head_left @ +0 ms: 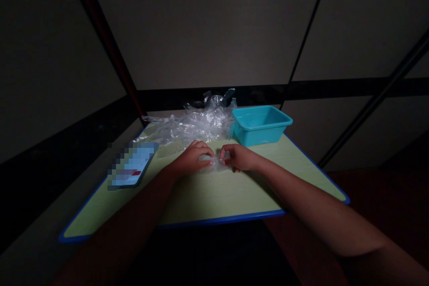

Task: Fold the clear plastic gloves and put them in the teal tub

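Over the middle of the table, my left hand [194, 157] and my right hand [240, 157] face each other, a small gap between their fingertips. Both pinch a small piece of clear plastic, seemingly a plastic bag [217, 164], which lies low against the tabletop. Part of it is hidden behind my fingers. Just beyond my hands spreads a loose heap of crinkled clear plastic bags [197, 123]. A turquoise plastic basin [261, 134] stands behind my right hand, touching or close to the heap's right end.
The small table [214, 201] has a pale yellow-green top and a blue edge. A phone [137, 167], partly blurred out, lies at its left side. Dark panelled walls or cabinet doors [208, 27] rise right behind the table.
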